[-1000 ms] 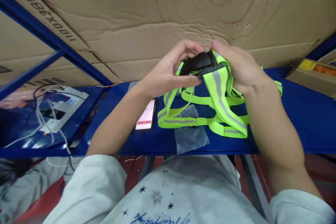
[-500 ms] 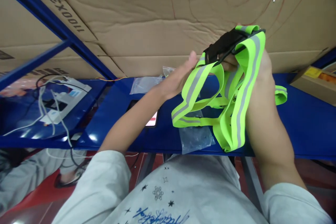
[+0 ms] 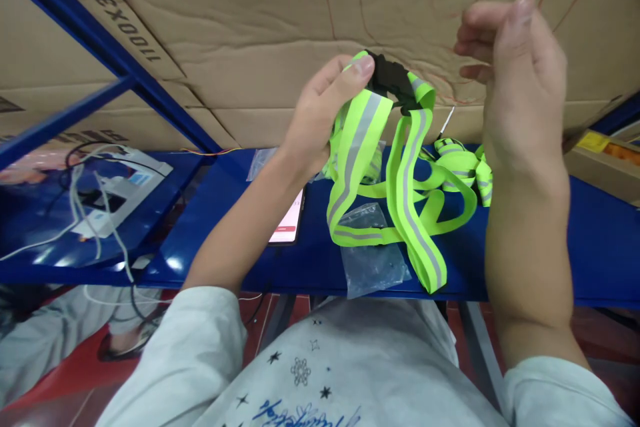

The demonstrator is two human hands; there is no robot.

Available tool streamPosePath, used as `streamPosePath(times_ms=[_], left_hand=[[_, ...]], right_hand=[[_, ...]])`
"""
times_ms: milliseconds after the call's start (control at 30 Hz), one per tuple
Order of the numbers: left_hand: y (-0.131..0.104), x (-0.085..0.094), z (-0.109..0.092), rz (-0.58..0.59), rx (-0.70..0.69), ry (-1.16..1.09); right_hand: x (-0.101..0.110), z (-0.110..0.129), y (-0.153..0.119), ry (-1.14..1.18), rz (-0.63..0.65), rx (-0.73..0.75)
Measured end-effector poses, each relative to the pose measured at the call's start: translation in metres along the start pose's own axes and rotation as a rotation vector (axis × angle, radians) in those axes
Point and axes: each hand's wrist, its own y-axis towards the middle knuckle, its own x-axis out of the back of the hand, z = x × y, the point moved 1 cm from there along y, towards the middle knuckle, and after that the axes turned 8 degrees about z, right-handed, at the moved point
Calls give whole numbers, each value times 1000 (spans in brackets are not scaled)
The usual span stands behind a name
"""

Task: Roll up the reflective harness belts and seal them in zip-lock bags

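Observation:
My left hand [image 3: 325,103] is closed on a neon-green reflective strap harness [image 3: 363,147] with a grey stripe, its thumb pressing beside the black buckle [image 3: 393,77]. The harness's loops hang down over the blue table. To the right, clear of the harness, my right hand [image 3: 523,73] is raised with thumb and fingers apart and nothing visible in it. Another bundle of green reflective strap [image 3: 457,163] lies on the table between the hanging loops and my right forearm. Beneath the loops is a clear plastic bag [image 3: 375,267].
A lit phone [image 3: 287,223] lies by my left forearm on the blue table [image 3: 205,213]. White cables [image 3: 80,193] and a pale device [image 3: 125,197] are at left. Cardboard [image 3: 250,73] stands behind; a box [image 3: 605,170] is at right. Someone's leg [image 3: 65,330] shows lower left.
My right hand has let go of the harness and moved up and right. The left hand now grips it by the buckle, which has shifted left. The green bundle behind has come into view.

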Motion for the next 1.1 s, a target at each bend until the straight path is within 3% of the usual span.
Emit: streamPosePath(times_ms=[100,167,233,400,533,633,767,933,1100], left_hand=[[3,-2,2,161,-132,34],[5,-3,5,180,-90,19],[5,-6,9,166,-14,10],[-1,-9,19,191,162,23],[-4,1,31,273,103,193],[-5,6,37,268,51,317],[-9,0,35,263,52,261],[-13,-6,22,238,107,19],[-9,4,19,163,59,-3]], right_hand=[[2,13,-6,-103,272,52],[1,15,-9,-178,467,84],[-2,14,-10,-254,580,119],[-5,14,-9,-406,545,120],[-1,17,-10,-431,503,63],[0,22,-12,-398,455,51],[-4,22,-13,-380,476,34],[-9,-1,-11,93,507,-46],[-25,-22,-16,407,627,-404]])
